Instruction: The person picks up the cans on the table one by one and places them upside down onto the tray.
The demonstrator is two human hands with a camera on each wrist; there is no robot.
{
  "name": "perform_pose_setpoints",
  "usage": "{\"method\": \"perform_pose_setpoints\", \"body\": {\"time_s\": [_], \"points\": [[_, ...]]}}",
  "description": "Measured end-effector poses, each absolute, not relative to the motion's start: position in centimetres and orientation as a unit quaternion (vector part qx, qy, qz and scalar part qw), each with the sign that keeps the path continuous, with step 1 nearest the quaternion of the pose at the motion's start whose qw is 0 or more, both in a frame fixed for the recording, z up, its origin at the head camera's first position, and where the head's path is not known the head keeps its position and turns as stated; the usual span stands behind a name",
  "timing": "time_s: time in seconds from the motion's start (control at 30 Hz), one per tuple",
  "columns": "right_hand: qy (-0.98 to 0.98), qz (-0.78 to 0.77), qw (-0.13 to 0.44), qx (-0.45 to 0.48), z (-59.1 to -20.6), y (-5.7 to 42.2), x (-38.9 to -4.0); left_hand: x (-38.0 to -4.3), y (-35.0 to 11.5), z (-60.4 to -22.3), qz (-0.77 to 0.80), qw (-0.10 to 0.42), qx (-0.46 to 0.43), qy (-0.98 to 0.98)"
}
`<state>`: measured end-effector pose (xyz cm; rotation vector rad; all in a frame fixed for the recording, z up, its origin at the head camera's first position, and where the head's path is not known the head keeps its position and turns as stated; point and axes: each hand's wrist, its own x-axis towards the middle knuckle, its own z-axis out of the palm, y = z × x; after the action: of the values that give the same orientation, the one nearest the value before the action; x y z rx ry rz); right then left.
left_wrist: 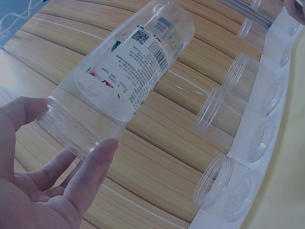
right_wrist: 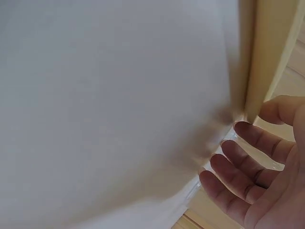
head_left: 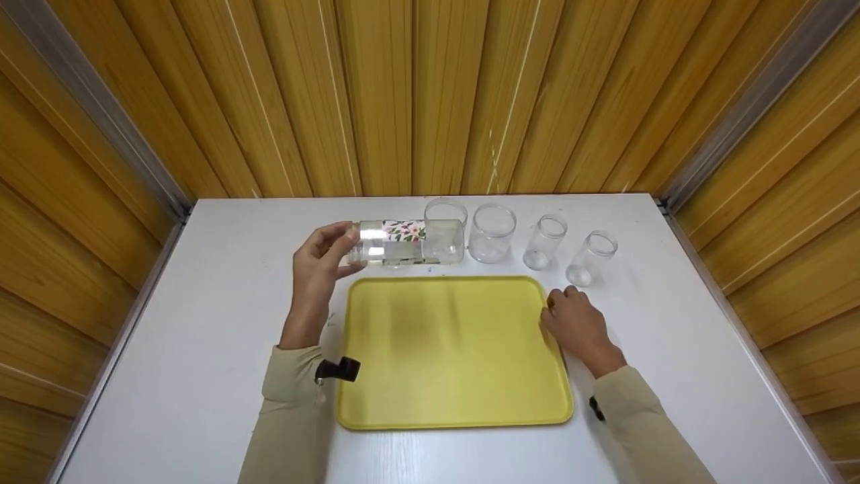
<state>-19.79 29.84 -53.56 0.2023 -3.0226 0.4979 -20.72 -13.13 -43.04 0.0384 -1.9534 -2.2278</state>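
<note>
My left hand grips a large clear jar by its threaded neck, thumb on one side and fingers on the other. The jar lies sideways in the air, its base pointing right, over the strip behind the yellow tray. In the left wrist view, a printed label with a barcode and flowers shows on its side. At the tray's upper right edge is my right hand. Its thumb lies right at the tray rim in the right wrist view, while the other fingers are loosely bent with nothing between them.
Several clear, lidless jars stand in a row behind the tray: a wide jar, a narrow jar and another narrow jar at the right; one more is partly covered by the held jar. Wood-patterned panels enclose the white table.
</note>
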Motion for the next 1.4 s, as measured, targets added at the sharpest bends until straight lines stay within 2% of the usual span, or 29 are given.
{"method": "perform_pose_setpoints", "body": {"time_s": [0.37,0.6,1.0,1.4], "points": [[-0.953,0.287,0.077,0.06,-50.1,28.1,-20.6,-20.6,-13.1,-43.1,-0.748,0.09,0.009,-0.657],[-0.894,0.439,0.038,0.082,-47.7,26.3,-21.3,-20.5,-13.0,-42.9,-0.755,0.091,0.01,-0.649],[-0.785,0.605,-0.007,0.136,-44.2,23.0,-22.2,-20.3,-13.0,-42.5,-0.757,0.091,0.011,-0.647],[-0.736,0.659,-0.034,0.149,-42.9,21.5,-22.5,-20.4,-13.0,-42.4,-0.753,0.09,0.008,-0.651]]}}
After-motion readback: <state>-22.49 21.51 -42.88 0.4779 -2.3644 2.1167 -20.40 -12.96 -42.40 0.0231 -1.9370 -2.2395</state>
